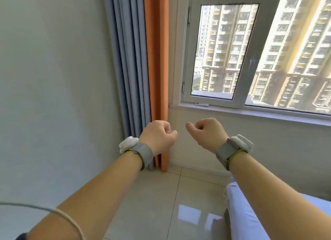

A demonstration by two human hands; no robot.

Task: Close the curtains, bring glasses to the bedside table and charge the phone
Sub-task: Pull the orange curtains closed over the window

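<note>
A curtain hangs bunched in the corner left of the window, with blue-grey folds (pixel 125 64) and an orange strip (pixel 157 60) along its right edge. The window (pixel 250 57) beside it is uncovered. My left hand (pixel 158 136) is a loose fist in front of the curtain's lower edge, holding nothing; whether it touches the fabric I cannot tell. My right hand (pixel 206 132) is also curled shut and empty, a little to the right, in front of the wall under the sill. Both wrists wear grey bands. No glasses or phone are in sight.
A pale wall (pixel 53 96) fills the left side. The window sill (pixel 250 112) runs along the right. A bed with a light blue sheet (pixel 250 213) sits at the lower right over shiny floor tiles (pixel 152 195). A thin cable (pixel 68 216) crosses my left forearm.
</note>
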